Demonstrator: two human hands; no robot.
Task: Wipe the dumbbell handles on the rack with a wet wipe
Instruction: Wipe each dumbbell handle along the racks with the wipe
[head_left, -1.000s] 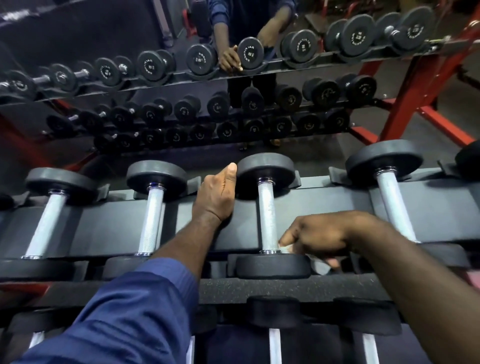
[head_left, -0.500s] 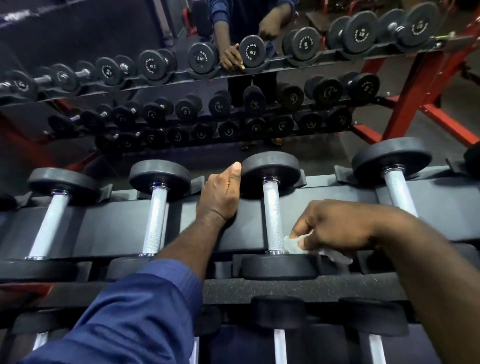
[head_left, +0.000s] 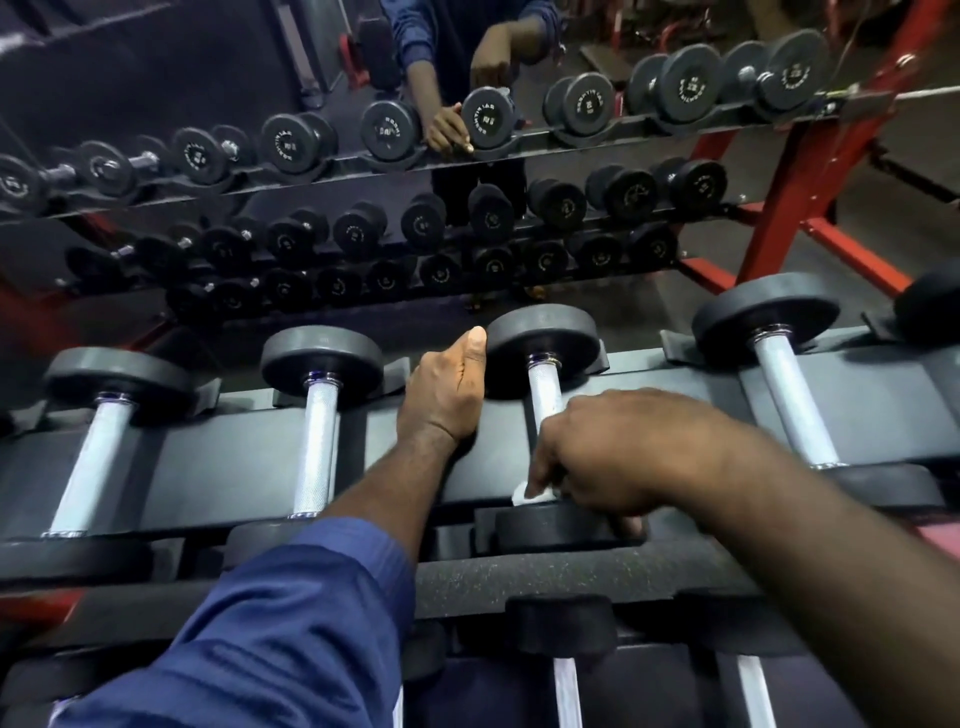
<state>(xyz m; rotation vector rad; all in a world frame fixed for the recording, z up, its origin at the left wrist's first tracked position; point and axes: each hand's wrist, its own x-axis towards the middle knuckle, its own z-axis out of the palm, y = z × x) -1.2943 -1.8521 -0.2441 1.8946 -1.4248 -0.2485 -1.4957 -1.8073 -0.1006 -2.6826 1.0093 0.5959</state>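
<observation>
Pinching one white wet wipe (head_left: 534, 493), the right hand (head_left: 613, 457) is curling its fingers round the near end of a knurled steel handle (head_left: 544, 387), just above that dumbbell's near head (head_left: 550, 527). Only a small corner of the wipe is showing under the fingers.

Four dumbbells are lying side by side on the top tier of the rack (head_left: 234, 457) with their handles in view, and the one being gripped is the third dumbbell (head_left: 543, 338) from the left. The first (head_left: 93, 462) and second (head_left: 317, 447) are lying to its left and the fourth (head_left: 792, 405) to its right, none of them touched. One more dark head (head_left: 930, 306) is peeking in at the right edge.

The left hand (head_left: 444, 400) is resting on the rack's rail between the second and third dumbbells, well apart from the right hand, its fingers folding over the far edge and its thumb pointing straight up just beside the third dumbbell's far head. A blue sleeve (head_left: 270, 639) is covering that forearm.

Two more handles (head_left: 567, 693) are showing on the lower tier. A mirror (head_left: 156, 62) behind is reflecting three tiers of dumbbells and the person's two hands.
</observation>
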